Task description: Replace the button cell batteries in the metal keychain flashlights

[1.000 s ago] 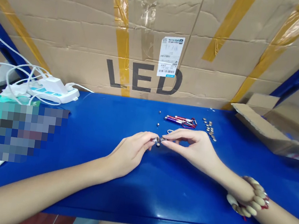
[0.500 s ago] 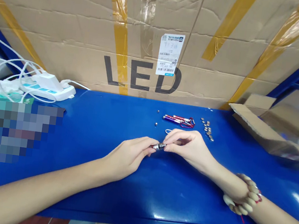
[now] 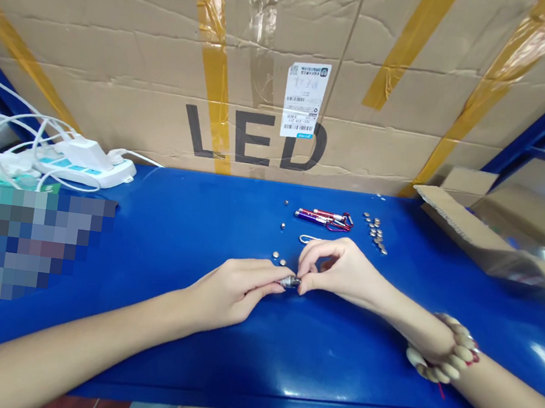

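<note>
My left hand (image 3: 237, 289) is closed around a small keychain flashlight (image 3: 289, 281); only its silver, ridged end shows past the fingertips, and the rest is hidden in the hand. From the right, my right hand (image 3: 337, 268) pinches the dark tip of the same flashlight between thumb and forefinger. Whether a small part is also in that pinch is too small to tell. Just beyond the hands lie two button cells (image 3: 275, 255). A silver carabiner clip (image 3: 308, 239) pokes out behind the right hand.
Red and purple keychain flashlights (image 3: 323, 219) with clips lie farther back. Several button cells (image 3: 373, 231) are grouped to their right, with two small metal pieces (image 3: 283, 226) to their left. An open cardboard box (image 3: 491, 237) stands right; a power strip (image 3: 92, 169) with cables sits left.
Both hands have come slightly nearer to me with the flashlight. Two button cells beyond the left hand now show. My right fingers have shifted onto the flashlight's tip.
</note>
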A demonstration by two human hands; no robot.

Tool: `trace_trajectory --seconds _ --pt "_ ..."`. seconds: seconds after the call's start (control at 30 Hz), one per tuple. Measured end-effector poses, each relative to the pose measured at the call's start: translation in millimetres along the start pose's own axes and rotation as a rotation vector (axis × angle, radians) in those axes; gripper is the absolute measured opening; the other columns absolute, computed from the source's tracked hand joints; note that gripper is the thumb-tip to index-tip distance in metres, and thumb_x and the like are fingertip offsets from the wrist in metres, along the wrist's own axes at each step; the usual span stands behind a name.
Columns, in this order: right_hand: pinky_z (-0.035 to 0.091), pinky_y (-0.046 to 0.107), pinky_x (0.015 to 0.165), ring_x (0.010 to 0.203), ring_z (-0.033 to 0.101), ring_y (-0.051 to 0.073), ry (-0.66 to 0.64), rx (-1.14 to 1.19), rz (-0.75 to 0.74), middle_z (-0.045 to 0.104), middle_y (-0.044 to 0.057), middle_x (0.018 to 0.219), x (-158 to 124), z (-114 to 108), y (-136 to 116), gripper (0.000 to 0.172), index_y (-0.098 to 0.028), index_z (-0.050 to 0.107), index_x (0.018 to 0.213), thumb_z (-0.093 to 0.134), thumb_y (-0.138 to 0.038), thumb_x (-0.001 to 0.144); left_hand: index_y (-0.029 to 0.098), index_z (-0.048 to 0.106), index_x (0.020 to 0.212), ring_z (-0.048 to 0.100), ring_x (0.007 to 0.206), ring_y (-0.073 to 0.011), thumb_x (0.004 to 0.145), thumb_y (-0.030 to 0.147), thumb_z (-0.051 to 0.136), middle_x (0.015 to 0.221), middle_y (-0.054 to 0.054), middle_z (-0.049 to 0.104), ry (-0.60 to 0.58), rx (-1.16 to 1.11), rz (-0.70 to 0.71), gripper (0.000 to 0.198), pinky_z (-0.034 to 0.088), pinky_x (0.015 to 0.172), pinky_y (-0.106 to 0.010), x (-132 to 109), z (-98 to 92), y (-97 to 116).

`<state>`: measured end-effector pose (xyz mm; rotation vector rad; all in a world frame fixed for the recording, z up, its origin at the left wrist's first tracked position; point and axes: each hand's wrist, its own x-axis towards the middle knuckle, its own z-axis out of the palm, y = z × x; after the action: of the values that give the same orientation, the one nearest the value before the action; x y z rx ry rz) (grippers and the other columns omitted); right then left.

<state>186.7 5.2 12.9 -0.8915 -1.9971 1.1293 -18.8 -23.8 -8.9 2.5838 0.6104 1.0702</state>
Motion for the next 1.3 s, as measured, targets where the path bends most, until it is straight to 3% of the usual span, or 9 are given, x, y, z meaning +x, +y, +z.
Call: trace_trajectory --seconds 0.17,0.37,0.5,0.63,0.73,0.97,1.13,1.2,1.3 --pt "0.038 0.023 0.050 0.057 0.048 0.010 0.028 -0.086 -0.067 0.062 0.001 0.063 -3 3 -4 0.028 -0.017 0.068 0.058 0.078 -0.042 0.058 0.012 0.061 0.110 0.064 0.073 -0.0143 0.091 0.014 0.044 0.083 -0.008 0.069 -0.024 -0.002 -0.007 0.026 0.053 0.068 -0.022 -2 1.0 1" --pt "0.039 0.024 0.050 0.056 0.048 0.010 0.042 -0.068 -0.072 0.062 0.001 0.059 -3 8 0 0.029 -0.017 0.068 0.057 0.078 -0.044 0.057 0.017 0.056 0.121 0.067 0.085 -0.0164 0.088 0.008 0.045 0.092 -0.009 0.072 0.021 0.080 0.083 0.035 0.055 0.076 -0.027 -4 2.0 -2" --pt "0.037 0.024 0.051 0.054 0.047 0.009 0.059 0.018 0.070 0.062 0.000 0.059 -4 10 4 0.028 -0.016 0.068 0.058 0.079 -0.042 0.056 0.014 0.060 0.114 0.068 0.089 -0.0163 0.087 0.008 0.049 0.096 -0.010 0.072 0.113 0.108 0.068 0.030 0.055 0.078 -0.025 -3 2.5 -2" --pt "0.033 0.022 0.047 0.049 0.043 0.007 0.033 0.112 0.267 0.057 -0.002 0.053 -4 12 5 0.032 -0.014 0.066 0.058 0.079 -0.044 0.053 0.014 0.063 0.108 0.068 0.086 -0.0159 0.087 0.009 0.049 0.096 -0.010 0.072 0.124 0.103 0.036 0.026 0.055 0.077 -0.025 0 2.8 -2" --pt "0.029 0.021 0.044 0.046 0.038 0.006 0.044 0.071 0.249 0.054 -0.003 0.050 -3 11 3 0.033 -0.014 0.067 0.061 0.078 -0.044 0.056 0.015 0.066 0.103 0.068 0.083 -0.0149 0.087 0.009 0.049 0.092 -0.008 0.072 0.127 0.045 -0.045 0.024 0.054 0.077 -0.023 2 2.6 0" --pt "0.035 0.021 0.043 0.047 0.045 0.007 0.156 -0.132 -0.001 0.063 0.000 0.063 -1 4 -4 0.031 -0.015 0.069 0.073 0.072 -0.045 0.066 0.015 0.067 0.095 0.062 0.067 -0.0129 0.088 0.015 0.046 0.075 -0.004 0.068 0.091 -0.009 -0.232 0.021 0.049 0.063 -0.021 6 -0.1 3" --pt "0.041 0.024 0.053 0.057 0.055 0.011 0.283 -0.663 -0.139 0.068 0.003 0.083 0 -17 6 0.026 -0.021 0.071 0.088 0.067 -0.042 0.074 0.015 0.062 0.100 0.058 0.063 -0.0109 0.089 0.020 0.044 0.074 -0.002 0.065 0.117 -0.060 -0.485 0.021 0.046 0.063 -0.021 9 -3.3 3" --pt "0.042 0.025 0.055 0.062 0.058 0.012 0.246 -0.879 -0.117 0.068 0.003 0.096 2 -26 13 0.024 -0.024 0.071 0.094 0.065 -0.040 0.077 0.016 0.059 0.102 0.057 0.065 -0.0113 0.091 0.025 0.043 0.074 -0.001 0.064 0.138 -0.123 -0.598 0.022 0.045 0.064 -0.021 10 -4.3 2" --pt "0.045 0.026 0.061 0.075 0.063 0.016 0.143 -0.980 -0.081 0.067 0.004 0.100 4 -35 25 0.021 -0.024 0.071 0.096 0.061 -0.035 0.080 0.016 0.055 0.105 0.055 0.066 -0.0113 0.092 0.031 0.042 0.074 0.000 0.060 0.162 -0.234 -0.693 0.024 0.042 0.063 -0.022 11 -4.4 1"
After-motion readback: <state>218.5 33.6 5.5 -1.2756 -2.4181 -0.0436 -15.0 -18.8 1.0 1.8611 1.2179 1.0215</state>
